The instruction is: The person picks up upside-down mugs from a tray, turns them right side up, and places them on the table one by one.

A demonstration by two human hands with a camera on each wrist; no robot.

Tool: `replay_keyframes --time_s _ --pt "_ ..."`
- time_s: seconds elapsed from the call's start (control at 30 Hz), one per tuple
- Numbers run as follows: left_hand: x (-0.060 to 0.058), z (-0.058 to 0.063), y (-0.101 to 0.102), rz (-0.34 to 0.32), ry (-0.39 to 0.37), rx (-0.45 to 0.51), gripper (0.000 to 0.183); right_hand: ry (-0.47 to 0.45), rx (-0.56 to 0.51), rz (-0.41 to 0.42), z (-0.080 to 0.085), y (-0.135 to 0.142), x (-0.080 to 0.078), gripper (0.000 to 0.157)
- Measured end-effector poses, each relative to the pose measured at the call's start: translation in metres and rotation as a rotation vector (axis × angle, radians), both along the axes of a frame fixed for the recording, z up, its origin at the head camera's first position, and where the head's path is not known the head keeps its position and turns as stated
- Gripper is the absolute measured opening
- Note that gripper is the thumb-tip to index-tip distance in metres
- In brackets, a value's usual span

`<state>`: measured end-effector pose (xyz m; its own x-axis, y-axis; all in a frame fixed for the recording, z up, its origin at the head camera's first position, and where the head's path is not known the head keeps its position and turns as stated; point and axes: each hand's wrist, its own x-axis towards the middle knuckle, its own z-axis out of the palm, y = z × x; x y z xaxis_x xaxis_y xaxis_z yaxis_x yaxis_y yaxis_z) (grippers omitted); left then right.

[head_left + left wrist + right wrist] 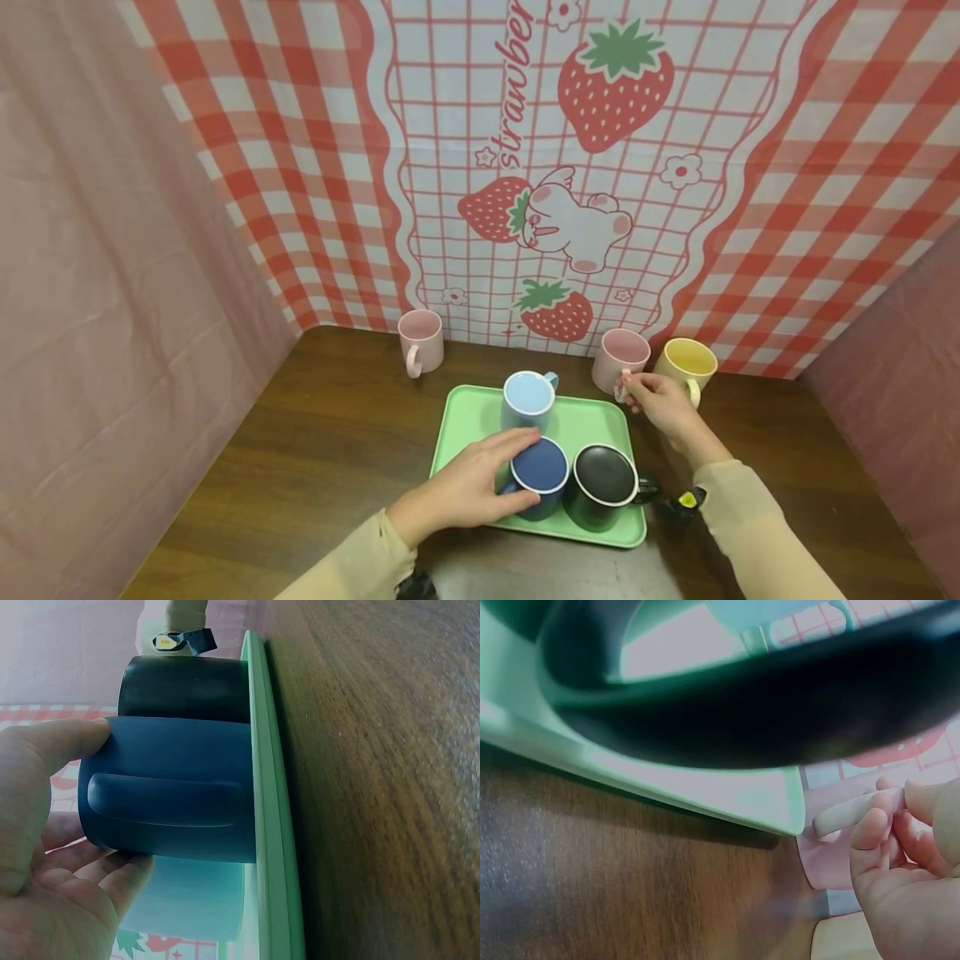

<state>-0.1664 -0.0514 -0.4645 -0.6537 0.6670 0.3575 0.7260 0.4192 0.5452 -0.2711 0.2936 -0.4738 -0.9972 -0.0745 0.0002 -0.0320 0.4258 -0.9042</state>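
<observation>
Head view. Counter, carrying one green tray and six upright mugs. On tray: light-blue mug, back edge; dark-blue mug, toward front edge; black mug, front-right corner, its black handle passing over the right edge. Off tray: held pink mug, just behind the tray's back-right corner; yellow mug, just beside it; other pink mug, toward the counter's back-left corner. Left hand: fingers wide, holding dark-blue mug. Right hand: fingers narrow, pinching the pink handle. Risk: turning the held pink mug could knock the yellow one; a low lift could catch the tray's corner.

Left wrist view. Thumb and fingers on opposite sides of dark-blue mug, near its rim; its handle ungripped. Black mug just beside; contact cannot be told. Risk: a sideways push could jar its neighbours.

Right wrist view. Black handle fills the foreground; pinch is on the pink handle alone. Risk: an off-centre hold could let that mug tip; a low wrist could snag the black handle and drag its mug off the tray.
</observation>
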Motion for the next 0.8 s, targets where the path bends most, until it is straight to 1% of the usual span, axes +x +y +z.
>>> replay_keyframes --time_s 0.23,0.4,0.57,0.67,0.8 --pt "0.001 0.000 0.000 0.010 -0.015 -0.013 0.074 -0.012 0.002 0.023 0.000 0.003 0.001 0.043" --pt "0.002 -0.001 0.000 0.013 0.007 -0.017 0.073 -0.022 0.023 0.028 0.006 0.001 0.005 0.042" --pt "0.001 0.000 0.000 0.005 0.019 -0.007 0.073 -0.030 0.094 0.032 0.014 0.000 0.009 0.039" --pt "0.001 0.000 0.000 0.003 0.016 -0.004 0.073 -0.045 0.136 0.031 0.018 0.001 0.012 0.042" --pt "0.001 0.000 0.000 0.006 0.030 -0.012 0.074 -0.032 0.243 0.021 0.024 0.006 0.018 0.048"
